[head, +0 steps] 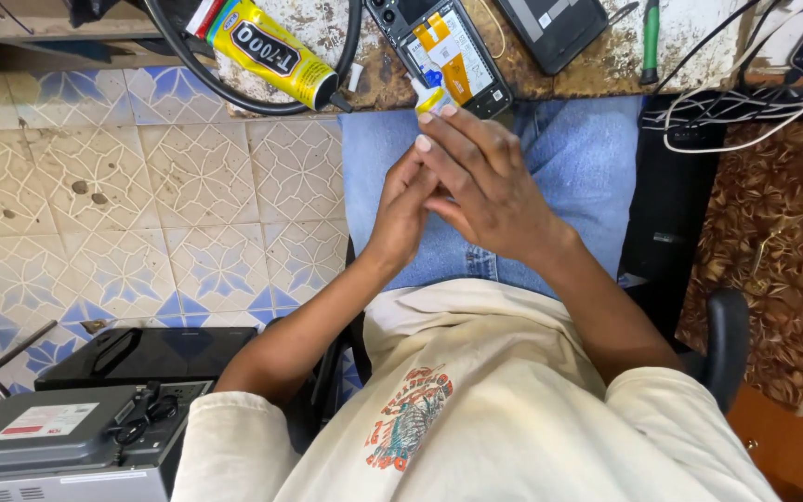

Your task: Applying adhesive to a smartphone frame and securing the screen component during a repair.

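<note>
My left hand [400, 209] and my right hand [485, 181] are pressed together over my lap in blue jeans [587, 158], the right hand lying over the left. Whether anything small sits between the fingers is hidden. Just beyond the fingertips, an opened phone [448, 56] with its back removed lies on the worn bench edge [597, 70], showing a yellow and white battery area. A yellow glue tube [267, 48] with a black cap lies to the left of it.
A black cable loop [350, 56] circles the glue tube. A dark tablet-like device [555, 28], a green-handled tool [650, 37] and white cables [745, 116] lie on the bench. Grey and black boxes [76, 428] stand on the tiled floor at left. A chair armrest [727, 344] is at right.
</note>
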